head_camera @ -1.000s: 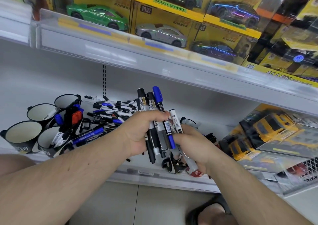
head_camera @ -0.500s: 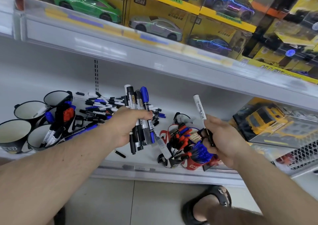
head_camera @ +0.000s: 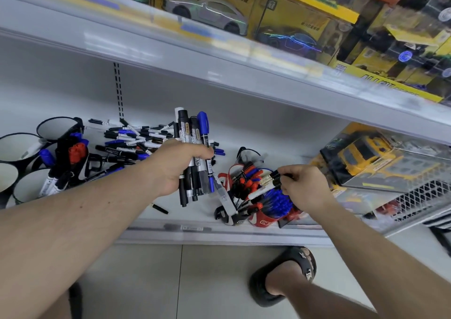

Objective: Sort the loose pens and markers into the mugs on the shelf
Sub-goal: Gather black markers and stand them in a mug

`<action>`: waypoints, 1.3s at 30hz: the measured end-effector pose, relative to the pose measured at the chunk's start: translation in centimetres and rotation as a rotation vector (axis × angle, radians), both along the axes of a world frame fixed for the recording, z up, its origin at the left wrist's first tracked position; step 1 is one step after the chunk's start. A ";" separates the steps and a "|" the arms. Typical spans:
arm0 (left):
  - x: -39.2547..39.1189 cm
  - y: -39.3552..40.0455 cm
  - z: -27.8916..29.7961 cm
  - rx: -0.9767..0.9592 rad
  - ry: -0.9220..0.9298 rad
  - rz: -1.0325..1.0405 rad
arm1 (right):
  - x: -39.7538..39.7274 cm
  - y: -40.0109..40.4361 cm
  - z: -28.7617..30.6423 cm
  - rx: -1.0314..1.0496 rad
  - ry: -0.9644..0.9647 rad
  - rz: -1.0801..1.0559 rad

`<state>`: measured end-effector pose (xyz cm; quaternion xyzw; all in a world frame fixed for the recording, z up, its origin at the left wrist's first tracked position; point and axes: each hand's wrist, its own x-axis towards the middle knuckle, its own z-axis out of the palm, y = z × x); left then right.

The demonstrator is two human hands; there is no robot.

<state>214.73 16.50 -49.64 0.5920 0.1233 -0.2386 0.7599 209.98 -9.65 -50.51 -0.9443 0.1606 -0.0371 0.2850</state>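
A white metal shelf (head_camera: 170,226) spans the view, its upper deck (head_camera: 219,57) running from 9 o'clock down to 3 o'clock. On that deck stand yellow boxed toy cars (head_camera: 302,13); one box front at 2 o'clock shows the start of large black letters, "ALL", the rest blurred. At 3 o'clock on the lower deck lies a boxed yellow toy truck (head_camera: 361,155) beside a white wire basket (head_camera: 424,201). The floor below is pale tile, with a foot in a black slide sandal (head_camera: 285,277) at 5 o'clock.

At 9 o'clock stands a cluster of black mugs (head_camera: 22,169) with white insides, some holding markers with blue, red and black caps. Between 10 and 11 o'clock a loose pile of pens and markers (head_camera: 136,140) lies on the deck. Just right of centre is a group of red and black mugs (head_camera: 263,221) packed with red and blue pens; a white label on the red one is too small to read.

The left hand (head_camera: 180,169) is clenched round a bundle of markers (head_camera: 192,152), held upright; one barrel reads "Board Marker". The right hand (head_camera: 305,186) pinches a white marker (head_camera: 261,193) by its black end, the marker lying tilted over the right-hand mugs among their pens.
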 end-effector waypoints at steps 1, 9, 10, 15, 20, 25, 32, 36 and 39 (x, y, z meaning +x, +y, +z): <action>0.0 -0.1 0.0 -0.004 0.000 -0.004 | 0.1 0.0 -0.7 -0.067 -0.008 0.024; 0.1 -0.6 -0.5 -0.027 -0.001 -0.023 | 1.7 0.6 -6.9 -0.062 -0.038 -0.101; 0.1 -0.5 -0.6 -0.029 -0.002 -0.029 | 1.8 0.8 -7.5 -0.072 -0.036 -0.104; 0.3 0.0 -0.8 -0.009 -0.017 -0.039 | 1.8 1.2 -11.0 -0.198 -0.013 -0.075; 0.1 0.6 -0.7 -0.018 -0.023 -0.027 | 1.6 1.6 -12.8 -0.344 0.152 0.058; 0.1 1.3 -0.2 -0.110 -0.015 0.027 | 1.9 3.7 -8.5 -0.163 -0.004 0.031; 0.6 1.8 1.3 -0.400 0.014 0.169 | -3.5 11.0 4.3 0.833 -0.103 0.046; 0.2 1.1 1.3 -0.440 0.029 0.172 | -4.7 13.6 5.3 0.776 -0.125 0.120; -0.3 0.5 1.3 -0.458 0.032 0.164 | -3.5 14.3 4.7 0.709 -0.135 0.035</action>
